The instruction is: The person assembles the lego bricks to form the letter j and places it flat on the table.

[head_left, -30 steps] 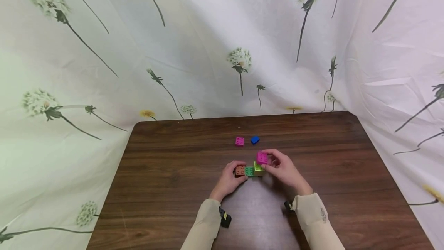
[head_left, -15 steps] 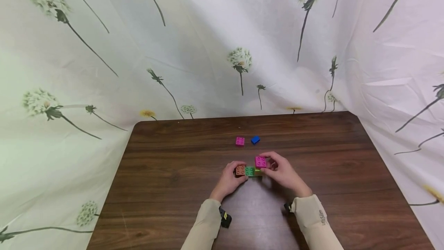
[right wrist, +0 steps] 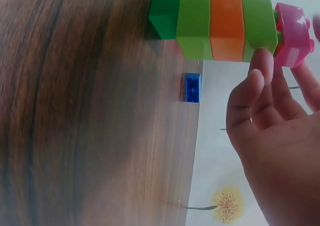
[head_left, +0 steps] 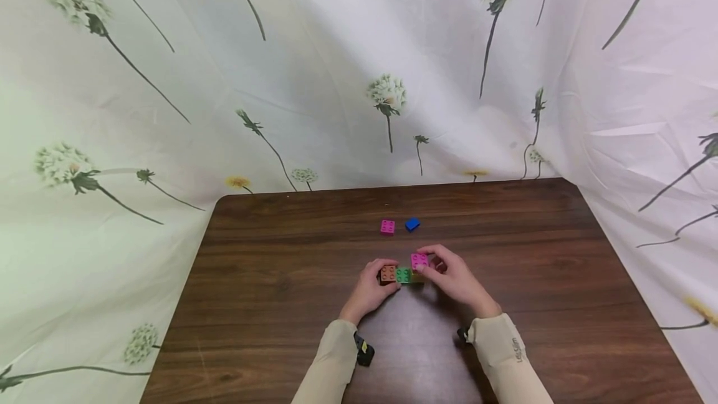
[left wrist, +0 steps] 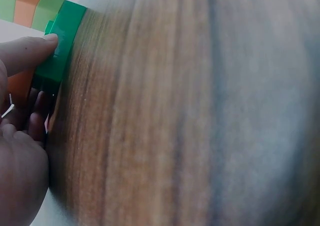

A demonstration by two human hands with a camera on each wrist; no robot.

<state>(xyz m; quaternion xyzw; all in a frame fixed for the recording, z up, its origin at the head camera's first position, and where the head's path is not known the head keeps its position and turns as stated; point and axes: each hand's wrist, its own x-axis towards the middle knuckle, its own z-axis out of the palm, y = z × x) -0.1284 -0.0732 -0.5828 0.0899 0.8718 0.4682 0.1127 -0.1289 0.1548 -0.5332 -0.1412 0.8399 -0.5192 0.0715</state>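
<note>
Wood bench [head_left: 263, 329]: left fingers [head_left: 379, 264] grip orange brick [head_left: 388, 274], right fingers [head_left: 435, 249] pinch pink brick [right wrist: 294, 35], unseated atop lime-orange column [right wrist: 226, 28]; square up, press straight.

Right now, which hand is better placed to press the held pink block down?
Probably the right hand: it holds this pink block above the top lime block, while the left hand holds the green block.

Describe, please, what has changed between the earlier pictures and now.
The right hand has carried the pink brick leftward and slightly down over the lime-topped stack, a gap between them; nothing was released. The left hand still grips the green base; the loose pink brick and blue brick stay put.
</note>
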